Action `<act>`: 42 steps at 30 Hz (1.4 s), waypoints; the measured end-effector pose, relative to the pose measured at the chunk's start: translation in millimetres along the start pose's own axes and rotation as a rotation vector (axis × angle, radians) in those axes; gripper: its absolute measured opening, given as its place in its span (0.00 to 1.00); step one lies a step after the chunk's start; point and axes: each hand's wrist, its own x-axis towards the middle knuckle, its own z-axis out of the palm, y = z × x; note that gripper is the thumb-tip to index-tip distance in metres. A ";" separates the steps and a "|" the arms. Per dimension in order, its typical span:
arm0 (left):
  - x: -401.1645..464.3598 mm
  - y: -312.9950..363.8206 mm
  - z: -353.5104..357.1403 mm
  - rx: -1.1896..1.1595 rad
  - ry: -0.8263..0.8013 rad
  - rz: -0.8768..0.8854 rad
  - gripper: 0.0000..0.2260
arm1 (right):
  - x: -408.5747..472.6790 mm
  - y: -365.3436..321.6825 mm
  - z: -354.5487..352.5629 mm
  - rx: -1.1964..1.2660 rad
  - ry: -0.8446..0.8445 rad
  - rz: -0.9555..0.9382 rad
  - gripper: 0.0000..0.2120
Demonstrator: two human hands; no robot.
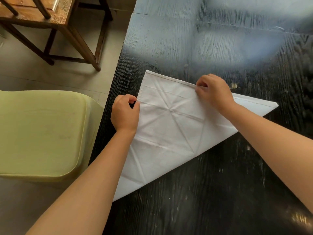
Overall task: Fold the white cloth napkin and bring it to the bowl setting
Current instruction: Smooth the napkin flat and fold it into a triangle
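Note:
The white cloth napkin (171, 126) lies flat on the dark wooden table (211, 192), folded into a triangle with several crease lines across it. Its long folded edge runs from the near left to the right point. My left hand (125, 112) pinches the napkin's left edge near the table's rim. My right hand (215, 90) pinches the hemmed far edge, a little right of the top corner. No bowl is in view.
The table's left edge runs diagonally beside a green cushioned seat (40, 133). A brown wooden chair (55, 22) stands on the pale floor at the far left. Glare washes over the far part of the table.

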 end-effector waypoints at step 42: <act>-166.7 12.6 44.4 0.505 -0.468 0.810 0.29 | -360.0 -3.8 -0.6 -0.338 -0.010 0.750 0.31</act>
